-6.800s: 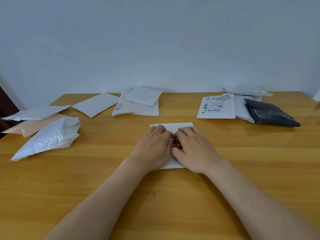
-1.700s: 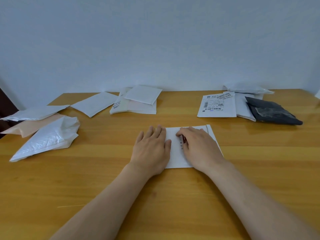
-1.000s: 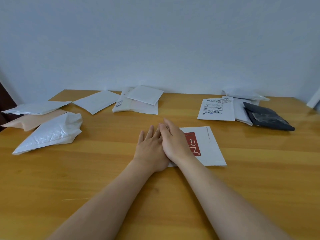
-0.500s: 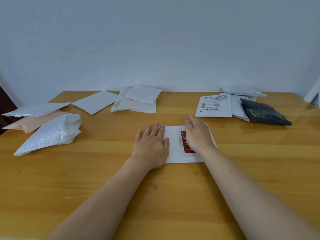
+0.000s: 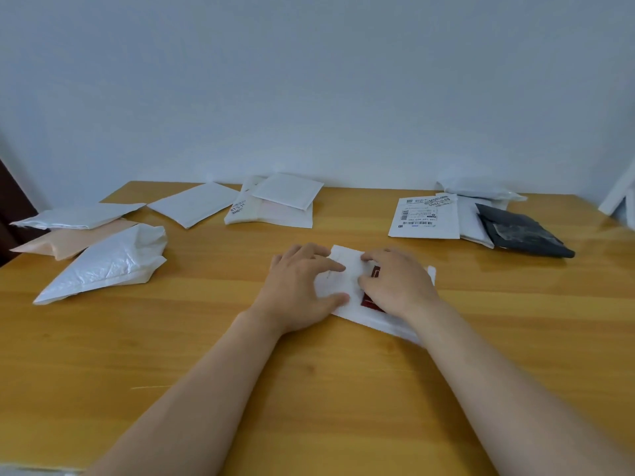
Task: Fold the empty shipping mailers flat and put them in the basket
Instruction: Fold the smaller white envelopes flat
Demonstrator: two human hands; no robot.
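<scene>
Half a second back the mailer (image 5: 338, 283) lay squared up and opened flat in the middle of the bench (image 5: 309, 389). One palm was spread on its left end and the other over the red logo (image 5: 372, 300). Now it sits askew, its near edge running slantwise towards the right forearm. A white flap has come over from the left, so only slivers of the logo show between the hands. The fold is under way again, and the piece looks narrower than it did a moment ago.

The left hand (image 5: 299, 290) lies on the flap with its grip apart: fingers stretched across the top, thumb splayed along the near edge, pressing rather than pinching. The right hand (image 5: 400, 286) has its fingers bent, with the tips down about where the flap meets the logo. Whether that grip nips the paper or only pins it, I can't tell from here.

For the job, I'd judge this mailer is mid-fold and not yet creased down. It is still on the bench under both hands, and no basket is in sight at all.

The others lie where they were — a crumpled bag (image 5: 103, 266) and its neighbours off to the left, white ones along the back, and a labelled one (image 5: 426, 218) and a black one (image 5: 522, 231) to the right. None of them looks folded yet, so most of the work is still ahead.
</scene>
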